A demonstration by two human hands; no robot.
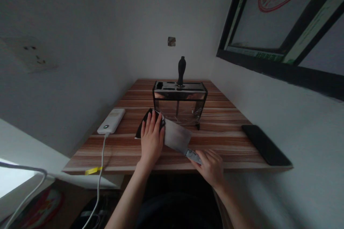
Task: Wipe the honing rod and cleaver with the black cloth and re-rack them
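Observation:
A steel cleaver [177, 136] lies over the front of the wooden table [223, 128], blade pointing away to the left. My right hand [211, 167] is closed round its handle at the table's front edge. My left hand [152, 139] lies flat with fingers stretched out, pressing a dark cloth [142, 125] against the far end of the blade. Just behind stands a shiny metal knife block [179, 106] with one black-handled knife [181, 71] upright in a slot.
A white power bank [111, 121] with a white cable [100, 171] lies at the left of the table. A black phone [264, 144] rests at the right edge. Walls close in on the left, back and right; a framed poster [285, 18] hangs on the right wall.

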